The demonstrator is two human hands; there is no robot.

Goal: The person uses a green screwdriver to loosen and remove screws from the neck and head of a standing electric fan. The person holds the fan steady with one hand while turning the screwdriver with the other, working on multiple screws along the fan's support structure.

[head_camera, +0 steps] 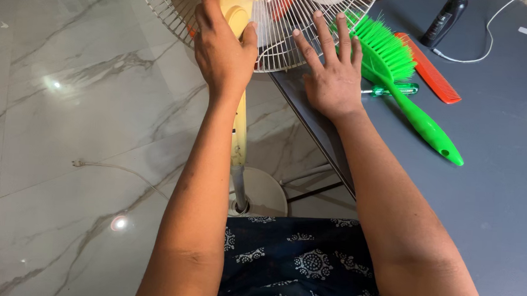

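Observation:
A pedestal fan leans toward me, its white wire grille (283, 21) at the top and its yellowish motor housing (235, 12) facing me. My left hand (222, 48) grips that housing from behind. My right hand (332, 70) rests flat with fingers spread on the grey table's edge, fingertips against the grille. The fan's pole (239, 146) runs down to a round white base (267, 194) on the floor.
On the grey table (505, 181) lie a green brush (401, 83), a green-handled screwdriver (395, 89) under it, a red comb (429, 76), a black bottle (445, 19) and a white cable (483, 52). The fan's plug and cord (98, 165) lie on the marble floor.

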